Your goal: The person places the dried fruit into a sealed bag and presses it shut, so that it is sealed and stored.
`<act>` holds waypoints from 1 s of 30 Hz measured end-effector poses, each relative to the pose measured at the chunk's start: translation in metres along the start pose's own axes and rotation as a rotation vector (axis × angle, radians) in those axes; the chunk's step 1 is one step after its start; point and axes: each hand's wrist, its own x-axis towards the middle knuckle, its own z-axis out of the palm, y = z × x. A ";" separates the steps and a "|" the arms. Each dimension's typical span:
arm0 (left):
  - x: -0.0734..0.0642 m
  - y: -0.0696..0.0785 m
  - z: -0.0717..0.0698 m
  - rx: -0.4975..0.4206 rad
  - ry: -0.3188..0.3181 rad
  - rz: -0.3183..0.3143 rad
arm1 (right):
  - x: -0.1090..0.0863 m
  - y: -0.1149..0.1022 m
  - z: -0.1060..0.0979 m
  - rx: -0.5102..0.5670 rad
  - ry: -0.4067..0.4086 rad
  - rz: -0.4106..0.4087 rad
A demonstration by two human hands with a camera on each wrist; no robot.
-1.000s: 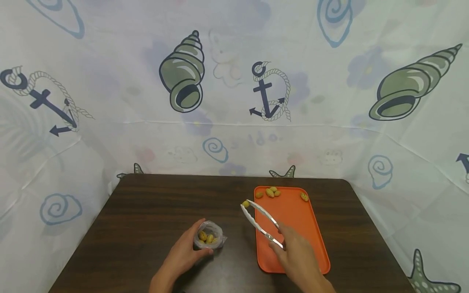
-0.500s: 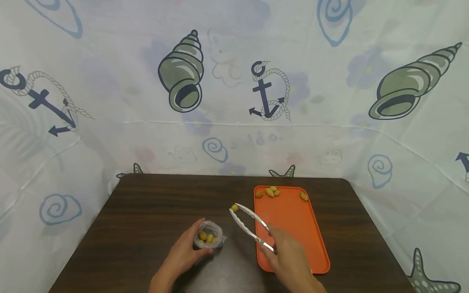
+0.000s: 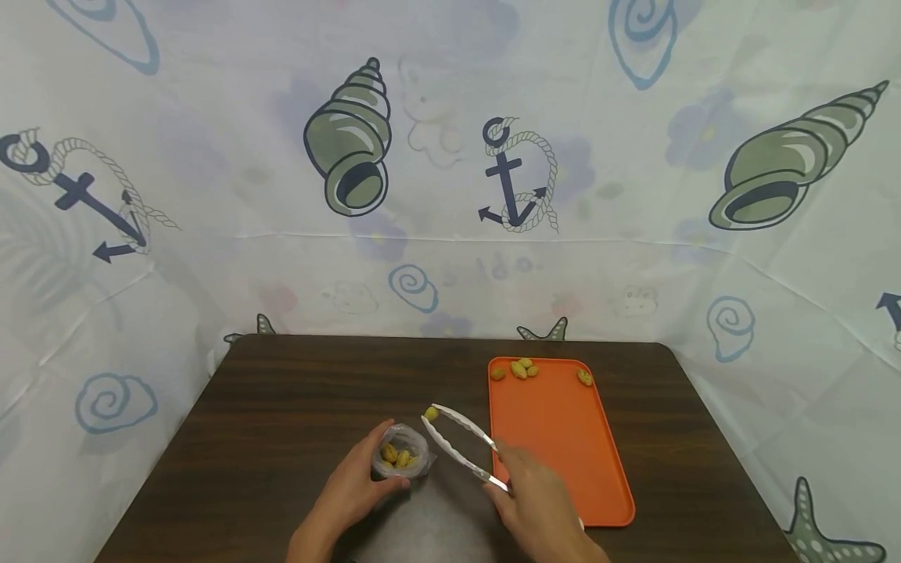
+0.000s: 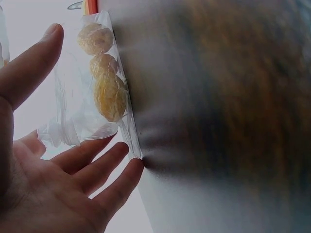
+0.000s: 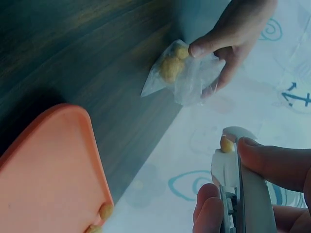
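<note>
My left hand [image 3: 355,481] holds the sides of a clear plastic bag [image 3: 425,446], which stands upright on the table with its mouth spread. Several small yellow-brown oval pieces [image 4: 110,97], wrinkled and perhaps fruit, lie inside it. In the left wrist view, thumb and fingers stand on opposite sides of the bag. My right hand [image 3: 538,500] grips a pair of white-tipped metal tongs [image 3: 457,457]. Another yellow-brown piece [image 3: 432,413] is pinched between the tong tips, just right of the bag and apart from it.
An orange tray [image 3: 563,446] lies on the right of the dark wooden table [image 3: 303,391], partly behind my right hand. Several more oval pieces [image 3: 518,370] sit along its far edge. Behind the table hangs a white cloth [image 3: 450,195] printed with shells and anchors.
My right hand has moved left and slightly toward me, carrying the tongs and the pinched piece from the tray's edge to near the bag. The left hand and bag have stayed put.
</note>
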 end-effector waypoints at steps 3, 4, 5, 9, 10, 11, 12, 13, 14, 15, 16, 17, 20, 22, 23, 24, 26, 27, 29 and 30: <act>0.000 0.000 0.000 0.002 0.001 0.003 | -0.001 -0.001 0.004 -0.017 0.010 -0.035; 0.000 0.000 0.000 0.004 0.003 0.004 | -0.002 -0.001 0.005 -0.023 0.012 -0.047; 0.000 0.000 0.000 0.006 0.004 0.005 | -0.002 -0.001 0.007 -0.026 0.014 -0.058; -0.001 0.002 -0.001 0.007 0.002 0.005 | -0.003 -0.003 0.011 -0.032 -0.015 -0.083; -0.001 0.002 -0.001 0.006 0.001 0.005 | -0.003 -0.003 0.012 -0.032 -0.028 -0.086; -0.001 0.002 -0.001 0.006 0.001 0.007 | -0.004 -0.003 0.013 -0.031 -0.043 -0.089; -0.001 0.003 -0.002 0.006 0.001 0.008 | -0.004 -0.003 0.014 -0.031 -0.058 -0.092; -0.001 0.003 -0.002 0.008 0.003 0.016 | -0.004 -0.003 0.014 -0.029 -0.070 -0.097; -0.002 0.003 -0.002 0.007 0.005 0.019 | -0.005 -0.003 0.015 -0.027 -0.083 -0.101; -0.001 0.003 -0.002 0.008 0.008 0.021 | -0.005 -0.003 0.016 -0.022 -0.096 -0.106; -0.002 0.002 -0.002 0.009 0.011 0.024 | -0.005 -0.003 0.017 -0.013 -0.108 -0.111; -0.002 0.002 -0.001 0.014 0.016 0.034 | -0.006 -0.003 0.017 -0.005 -0.123 -0.112; -0.001 0.001 -0.001 0.013 0.019 0.034 | -0.006 -0.002 0.018 0.023 -0.168 -0.108; -0.001 0.000 0.000 0.014 0.018 0.033 | -0.005 -0.001 0.018 0.037 -0.186 -0.097; -0.001 0.000 0.000 0.013 0.017 0.031 | -0.005 0.000 0.018 0.042 -0.192 -0.088; -0.001 0.000 0.000 0.010 0.015 0.022 | -0.005 0.000 0.018 0.047 -0.189 -0.081; -0.001 0.000 0.000 0.009 0.012 0.018 | -0.005 0.002 0.018 0.044 -0.170 -0.062; -0.001 0.001 0.000 0.009 0.012 0.016 | -0.004 0.003 0.018 0.047 -0.164 -0.049; -0.001 0.001 0.000 0.006 0.010 0.013 | -0.004 0.005 0.017 0.048 -0.147 -0.024; -0.001 0.001 0.000 0.004 0.009 0.011 | -0.003 0.006 0.017 0.047 -0.137 -0.012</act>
